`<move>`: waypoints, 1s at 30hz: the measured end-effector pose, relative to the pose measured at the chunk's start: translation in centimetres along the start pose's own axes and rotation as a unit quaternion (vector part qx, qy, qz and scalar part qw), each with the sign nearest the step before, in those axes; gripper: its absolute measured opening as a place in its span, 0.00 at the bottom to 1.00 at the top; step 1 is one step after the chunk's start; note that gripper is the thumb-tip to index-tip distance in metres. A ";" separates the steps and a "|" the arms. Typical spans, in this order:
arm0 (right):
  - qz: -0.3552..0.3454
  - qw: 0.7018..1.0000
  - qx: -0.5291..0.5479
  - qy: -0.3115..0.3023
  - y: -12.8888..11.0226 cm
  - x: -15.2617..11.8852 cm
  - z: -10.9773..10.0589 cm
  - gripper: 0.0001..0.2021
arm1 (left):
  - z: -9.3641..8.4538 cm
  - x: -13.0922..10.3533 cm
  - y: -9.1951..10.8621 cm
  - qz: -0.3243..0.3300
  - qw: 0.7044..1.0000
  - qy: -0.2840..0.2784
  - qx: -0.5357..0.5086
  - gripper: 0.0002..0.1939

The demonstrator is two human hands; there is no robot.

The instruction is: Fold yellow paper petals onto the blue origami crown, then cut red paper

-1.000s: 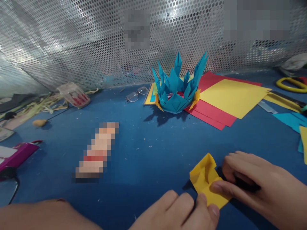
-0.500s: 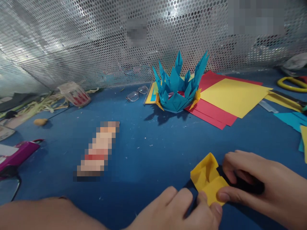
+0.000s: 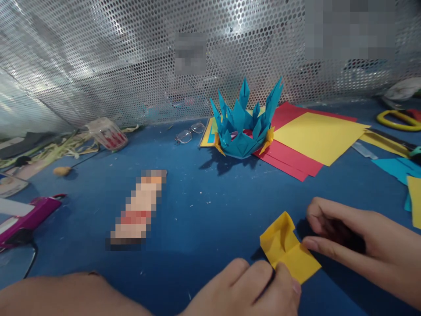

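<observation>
Yellow paper [image 3: 292,252], likely mid-fold, toward bench [image 3: 197,228] near edge; left hand [image 3: 245,287] pinches it, right hand [image 3: 378,245] parted; pressing crease probably next.

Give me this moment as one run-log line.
left hand: holds folded yellow paper by near edge | right hand: thumb at paper's right edge | blue paper crown: standing farther back

Craft workspace, blue tabletop [image 3: 197,232], coloured paper sheets [image 3: 322,134], folded paper crown [image 3: 243,147]
</observation>
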State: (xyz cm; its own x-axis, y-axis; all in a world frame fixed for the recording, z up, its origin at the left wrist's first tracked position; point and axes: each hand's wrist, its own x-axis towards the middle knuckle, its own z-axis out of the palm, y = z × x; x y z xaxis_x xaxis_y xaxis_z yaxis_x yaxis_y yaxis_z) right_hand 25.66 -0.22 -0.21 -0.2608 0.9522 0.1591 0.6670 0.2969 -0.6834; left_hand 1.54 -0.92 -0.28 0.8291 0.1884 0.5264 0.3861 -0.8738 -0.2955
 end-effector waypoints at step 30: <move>-0.283 0.958 -0.023 -0.038 -0.5 1.5 -1.1 0.09 | 0.6 -0.7 -0.2 0.026 0.999 0.031 0.013 0.08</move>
State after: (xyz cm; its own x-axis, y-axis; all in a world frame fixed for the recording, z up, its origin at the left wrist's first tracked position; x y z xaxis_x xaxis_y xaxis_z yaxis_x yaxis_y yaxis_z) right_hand 25.65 1.16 1.13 -0.6396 0.6297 0.4409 0.4332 0.7691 -0.4700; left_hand 1.19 -0.60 -1.08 0.8220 0.1152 0.5578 0.3550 -0.8695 -0.3436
